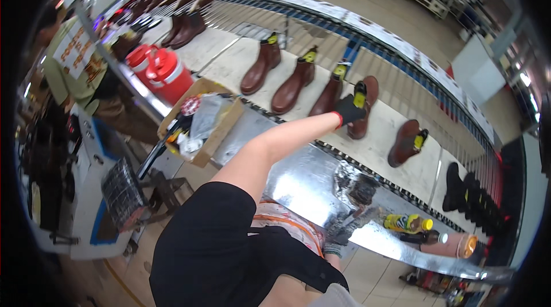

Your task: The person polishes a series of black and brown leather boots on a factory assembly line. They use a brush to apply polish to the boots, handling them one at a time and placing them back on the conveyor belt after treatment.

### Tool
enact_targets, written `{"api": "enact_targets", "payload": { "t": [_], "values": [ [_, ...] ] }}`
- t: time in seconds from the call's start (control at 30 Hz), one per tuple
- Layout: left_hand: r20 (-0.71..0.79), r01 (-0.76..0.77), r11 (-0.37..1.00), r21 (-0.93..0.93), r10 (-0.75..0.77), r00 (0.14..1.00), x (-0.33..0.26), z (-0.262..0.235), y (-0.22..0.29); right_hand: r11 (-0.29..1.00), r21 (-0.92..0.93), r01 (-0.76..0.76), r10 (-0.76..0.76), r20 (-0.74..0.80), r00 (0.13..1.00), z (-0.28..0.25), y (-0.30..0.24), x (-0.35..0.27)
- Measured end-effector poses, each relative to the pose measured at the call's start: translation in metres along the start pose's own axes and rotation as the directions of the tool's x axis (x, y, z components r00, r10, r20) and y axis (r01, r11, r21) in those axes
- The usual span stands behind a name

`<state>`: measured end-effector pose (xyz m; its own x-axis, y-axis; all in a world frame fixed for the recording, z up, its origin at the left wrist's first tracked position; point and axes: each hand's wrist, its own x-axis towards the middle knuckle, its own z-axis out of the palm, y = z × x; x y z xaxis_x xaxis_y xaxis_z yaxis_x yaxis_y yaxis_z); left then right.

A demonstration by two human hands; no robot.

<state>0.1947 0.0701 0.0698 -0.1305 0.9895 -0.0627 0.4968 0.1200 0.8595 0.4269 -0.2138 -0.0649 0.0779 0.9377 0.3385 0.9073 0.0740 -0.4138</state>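
Observation:
My left hand (348, 111), in a black glove, reaches far out over the shiny metal ledge (298, 175) to the white conveyor (379, 146). It is closed on the top of a brown ankle boot (363, 123) with a yellow piece in its opening. My right hand (334, 246), in a dark grey glove, is low at the near edge of the ledge; its fingers are mostly hidden. Three more brown boots (293, 80) stand in a row to the left of the held one.
Another brown boot (404, 143) lies to the right, and black boots (470, 195) beyond it. A cardboard box (225, 132) of odds and ends and two red jugs (163, 72) sit at left. Bottles (407, 224) lie on the ledge. A person (74, 72) stands far left.

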Motion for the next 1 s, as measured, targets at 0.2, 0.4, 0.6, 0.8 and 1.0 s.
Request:
{"api": "enact_targets", "payload": {
  "t": [0.2,0.4,0.6,0.8,1.0],
  "values": [
    [0.060,-0.142,0.936,0.321,0.130,0.990,0.049,0.063,0.000,1.000,0.007,0.022,-0.022,0.058,0.998,-0.003,0.004,0.001],
    [-0.213,-0.547,0.827,-0.131,0.516,0.830,-0.011,0.052,0.057,0.954,0.299,0.026,-0.022,-0.019,1.000,0.005,0.011,0.004],
    [0.337,-0.021,0.352,-0.936,0.910,0.239,-0.216,0.031,0.155,0.869,0.337,-0.362,0.246,0.341,0.907,0.008,0.013,-0.009],
    [0.652,0.217,0.745,-0.631,0.661,-0.372,-0.251,0.077,0.108,0.870,0.357,-0.341,0.254,0.267,0.929,0.000,0.005,-0.013],
    [0.828,0.113,0.861,-0.496,0.508,-0.240,-0.262,0.088,0.082,0.900,0.168,-0.402,0.285,0.470,0.835,0.021,0.012,-0.003]
  ]
}}
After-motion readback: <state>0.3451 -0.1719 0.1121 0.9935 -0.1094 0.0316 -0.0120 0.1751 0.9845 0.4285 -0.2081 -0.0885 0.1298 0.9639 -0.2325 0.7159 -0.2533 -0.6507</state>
